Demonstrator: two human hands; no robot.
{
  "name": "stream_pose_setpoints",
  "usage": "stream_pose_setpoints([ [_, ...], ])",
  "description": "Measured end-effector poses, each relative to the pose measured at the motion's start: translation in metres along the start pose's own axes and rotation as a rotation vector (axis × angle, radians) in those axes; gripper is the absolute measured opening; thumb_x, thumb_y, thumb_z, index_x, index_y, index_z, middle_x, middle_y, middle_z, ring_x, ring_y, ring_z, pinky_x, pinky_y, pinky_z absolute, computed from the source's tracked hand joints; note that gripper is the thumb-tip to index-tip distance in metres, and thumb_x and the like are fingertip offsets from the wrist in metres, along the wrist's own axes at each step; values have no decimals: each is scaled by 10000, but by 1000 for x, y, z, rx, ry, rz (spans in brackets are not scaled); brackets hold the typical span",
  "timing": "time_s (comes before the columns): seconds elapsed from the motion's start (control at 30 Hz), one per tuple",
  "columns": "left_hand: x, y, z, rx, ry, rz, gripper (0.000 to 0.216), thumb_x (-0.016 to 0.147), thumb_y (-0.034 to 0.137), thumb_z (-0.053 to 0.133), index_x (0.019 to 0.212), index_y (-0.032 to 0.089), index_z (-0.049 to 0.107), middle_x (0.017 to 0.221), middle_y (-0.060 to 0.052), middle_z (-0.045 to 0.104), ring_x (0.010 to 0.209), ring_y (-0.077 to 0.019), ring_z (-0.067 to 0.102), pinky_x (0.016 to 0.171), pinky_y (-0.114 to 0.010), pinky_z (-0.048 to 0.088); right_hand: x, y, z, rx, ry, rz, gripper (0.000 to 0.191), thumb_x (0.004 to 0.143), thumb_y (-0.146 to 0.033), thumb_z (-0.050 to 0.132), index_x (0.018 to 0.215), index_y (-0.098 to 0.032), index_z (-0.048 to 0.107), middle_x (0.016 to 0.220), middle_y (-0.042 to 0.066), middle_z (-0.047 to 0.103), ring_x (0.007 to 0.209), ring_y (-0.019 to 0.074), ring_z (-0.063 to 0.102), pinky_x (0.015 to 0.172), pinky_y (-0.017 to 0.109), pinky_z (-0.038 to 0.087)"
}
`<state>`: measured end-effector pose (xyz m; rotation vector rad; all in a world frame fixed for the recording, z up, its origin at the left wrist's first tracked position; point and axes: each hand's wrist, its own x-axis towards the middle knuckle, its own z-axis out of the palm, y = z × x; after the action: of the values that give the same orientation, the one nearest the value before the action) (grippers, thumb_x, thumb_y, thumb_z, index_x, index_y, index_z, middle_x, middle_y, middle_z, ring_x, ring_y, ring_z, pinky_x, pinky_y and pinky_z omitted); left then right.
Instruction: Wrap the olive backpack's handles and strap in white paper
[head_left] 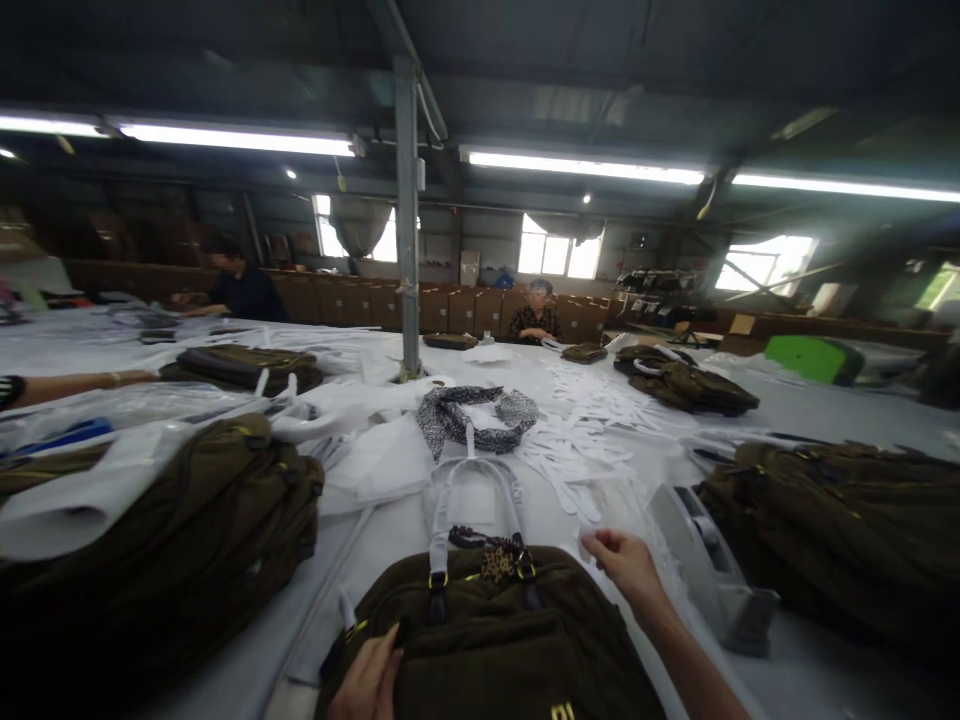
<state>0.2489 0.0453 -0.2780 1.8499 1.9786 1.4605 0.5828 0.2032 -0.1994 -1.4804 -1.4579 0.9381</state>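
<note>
A dark olive bag (487,640) lies on the bench (810,400) at the near edge, its white-wrapped handles (472,500) pointing away. The left hand (369,682) rests curled on the bag's left side, gripping nothing clearly. The right hand (628,563), loosely curled and empty, hovers just beside its right corner. Stacked bags (172,560) crowd the left, and a tape dispenser (712,570) narrows the right.

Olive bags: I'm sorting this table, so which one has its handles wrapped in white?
The bag in front, under both hands: left hand, right hand. Its white-wrapped handles stand out; the side piles show none.
</note>
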Motion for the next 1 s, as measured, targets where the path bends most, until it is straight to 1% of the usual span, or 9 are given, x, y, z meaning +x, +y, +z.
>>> stream_pose_setpoints([
  [0.1, -1, 6, -1, -42, 37, -10, 364, 834, 465, 427, 929, 221, 679, 833, -31, 719, 800, -174, 678, 689, -214, 568, -12, -18, 19, 173, -91, 65, 357, 632, -499, 642, 707, -151, 601, 454, -51, 500, 398, 87, 420, 408, 203, 301],
  [0.23, -5, 13, -1, -65, 11, -107, 312, 852, 381, 430, 967, 206, 662, 865, -31, 711, 830, -160, 668, 726, -217, 556, -37, -40, 50, 494, -326, 203, 357, 601, -451, 732, 742, -146, 611, 433, -72, 468, 376, 45, 358, 382, 156, 237],
  [0.3, -6, 18, -3, -73, 17, -167, 287, 855, 358, 439, 968, 210, 658, 882, -28, 705, 843, -156, 661, 744, -223, 547, -50, -50, 68, 526, -427, 226, 346, 612, -439, 741, 718, -132, 621, 434, -66, 473, 377, 29, 346, 379, 141, 222],
  [0.37, -8, 25, -5, -87, 43, -215, 263, 854, 350, 453, 953, 218, 659, 881, -24, 702, 848, -154, 657, 751, -225, 539, -61, -59, 87, 531, -487, 249, 345, 604, -431, 757, 679, -124, 618, 444, -58, 486, 379, 19, 345, 369, 131, 202],
  [0.43, -9, 30, -7, -99, 63, -240, 241, 852, 343, 469, 941, 225, 659, 878, -21, 698, 846, -151, 653, 755, -223, 530, -69, -65, 107, 533, -510, 283, 356, 574, -424, 781, 643, -124, 603, 452, -53, 502, 375, 14, 354, 359, 126, 201],
  [0.53, -10, 35, -8, -112, 75, -249, 222, 854, 326, 477, 941, 227, 655, 881, -23, 690, 851, -144, 643, 765, -220, 514, -78, -72, 135, 550, -523, 315, 377, 535, -421, 804, 642, -130, 589, 477, -44, 542, 372, 18, 399, 362, 121, 249],
  [0.67, -11, 38, -10, -139, 55, -264, 226, 867, 308, 455, 950, 221, 647, 883, -32, 676, 858, -145, 631, 771, -231, 503, -83, -82, 161, 563, -546, 277, 383, 530, -411, 808, 692, -139, 593, 492, -49, 559, 378, 24, 429, 361, 116, 260],
  [0.83, -10, 41, -11, -152, 44, -272, 245, 878, 287, 425, 959, 210, 643, 888, -52, 668, 861, -163, 623, 784, -259, 496, -85, -94, 176, 531, -580, 210, 410, 522, -444, 796, 710, -127, 613, 498, -36, 568, 402, 41, 455, 368, 122, 256],
  [1.0, -8, 45, -14, -164, 58, -285, 234, 870, 270, 435, 935, 215, 652, 877, -50, 668, 860, -170, 620, 778, -261, 492, -86, -95, 181, 514, -623, 147, 404, 564, -447, 771, 770, -128, 634, 551, -17, 608, 420, 45, 463, 398, 134, 296],
])
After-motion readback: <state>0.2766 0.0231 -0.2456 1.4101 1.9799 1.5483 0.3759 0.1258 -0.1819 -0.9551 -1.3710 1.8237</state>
